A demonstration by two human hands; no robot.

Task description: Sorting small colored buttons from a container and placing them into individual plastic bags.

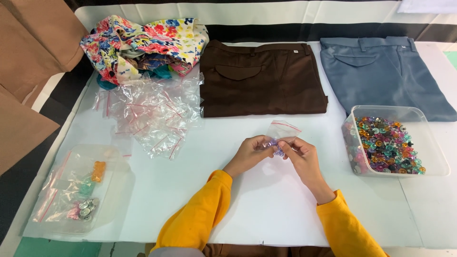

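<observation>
Clear plastic, a small zip bag [282,131] with a red seal strip, sits at the centre of the frame, pinched between both hands just above the white table cover [266,200]. Its open top stands up and away from the fingers, tilting toward the upper right, while its lower end is gathered between the fingertips, where a few small purple buttons [277,151] show. The left hand [250,153] comes in from the lower left, fingers curled in narrow, thumb and forefinger closed on the bag's left edge. The right hand [301,157] comes from the lower right, its fingers likewise bent close, gripping the bag's right side; the two sets of fingertips nearly touch. Both forearms wear yellow sleeves [200,219] and angle up from the bottom edge to meet in a narrow V.

To the right of centre, near the right hand but apart from it, stands a clear plastic tub [431,143] filled with many-coloured buttons. Upper centre lies a folded pair of brown trousers [262,81], upper right a folded blue-grey pair [381,71]. Upper left holds a crumpled floral cloth [143,43], with a heap of empty zip bags [152,112] below it. At lower left, a clear tray [114,190] holds filled bags
</observation>
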